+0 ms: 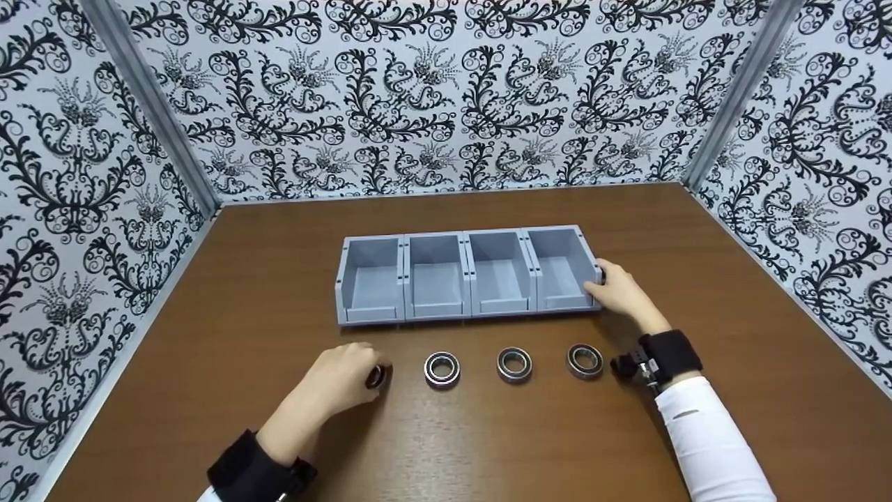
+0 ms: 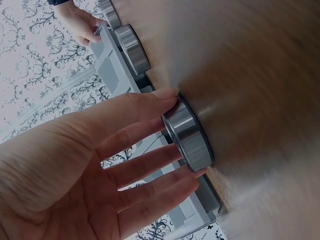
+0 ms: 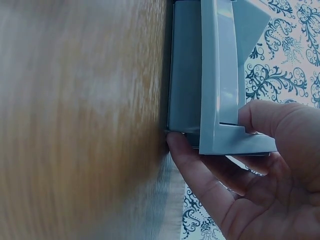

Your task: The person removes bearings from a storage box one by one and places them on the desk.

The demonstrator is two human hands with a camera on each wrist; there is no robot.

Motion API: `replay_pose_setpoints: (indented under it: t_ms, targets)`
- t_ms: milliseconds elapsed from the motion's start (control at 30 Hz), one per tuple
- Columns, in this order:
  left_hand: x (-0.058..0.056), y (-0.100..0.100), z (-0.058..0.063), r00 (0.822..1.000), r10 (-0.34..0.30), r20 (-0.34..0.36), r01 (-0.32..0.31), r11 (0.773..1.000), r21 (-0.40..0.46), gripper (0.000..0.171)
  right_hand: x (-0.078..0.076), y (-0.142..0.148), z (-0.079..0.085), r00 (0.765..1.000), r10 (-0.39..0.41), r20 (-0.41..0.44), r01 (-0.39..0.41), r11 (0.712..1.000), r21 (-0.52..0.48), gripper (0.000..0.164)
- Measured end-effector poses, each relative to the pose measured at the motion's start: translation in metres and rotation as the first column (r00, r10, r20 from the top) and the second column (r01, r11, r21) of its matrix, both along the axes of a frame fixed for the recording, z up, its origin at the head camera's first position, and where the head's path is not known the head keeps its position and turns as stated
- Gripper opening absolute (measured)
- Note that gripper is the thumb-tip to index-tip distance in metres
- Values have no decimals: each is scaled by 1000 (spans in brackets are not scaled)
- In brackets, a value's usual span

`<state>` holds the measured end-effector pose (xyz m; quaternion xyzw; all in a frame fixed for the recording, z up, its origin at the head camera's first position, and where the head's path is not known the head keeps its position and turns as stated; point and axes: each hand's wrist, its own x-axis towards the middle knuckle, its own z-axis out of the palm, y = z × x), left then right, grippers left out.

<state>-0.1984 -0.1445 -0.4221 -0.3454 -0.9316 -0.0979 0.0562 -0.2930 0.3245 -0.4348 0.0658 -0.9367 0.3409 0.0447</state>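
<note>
My left hand (image 1: pixel 341 376) pinches a ball bearing (image 2: pixel 190 135) between thumb and fingers; the ring stands close over the wooden table, left of the other bearings. In the head view the hand hides much of this bearing. At the right end of a row of grey storage bins (image 1: pixel 437 310), my right hand (image 1: pixel 625 293) grips the outer side wall. The right wrist view shows its thumb on the inner side of that wall (image 3: pixel 235 140) and its fingers underneath and outside. All the bins' visible floors are bare.
Three more bearings lie flat in front of the bins: one left (image 1: pixel 442 369), one central (image 1: pixel 514 364), one right (image 1: pixel 585 360). Beneath everything is the brown table (image 1: pixel 488 446). Patterned wall panels (image 1: pixel 432 104) close off the back and both sides.
</note>
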Motion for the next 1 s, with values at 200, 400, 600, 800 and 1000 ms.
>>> replay_pose_setpoints:
  t_ms: [200,400,600,800,1000]
  targets:
    - [-1,1,3,998,19,59,-18,1000,-13,28,0,0,2,1000,-3,1,3,1000,-2,48]
    - [-2,0,6,998,15,60,-14,1000,-10,26,-1,0,2,1000,2,-9,-2,1000,-6,45]
    - [-3,-1,8,998,23,58,-22,1000,-21,26,-3,0,4,1000,0,-8,0,1000,-8,46]
    - [-4,0,14,997,25,79,-24,1000,-12,22,-4,1,6,1000,-11,0,11,1000,-1,51]
    - [-9,2,22,998,2,66,0,1000,-23,18,-2,5,10,1000,-26,3,26,1000,3,53]
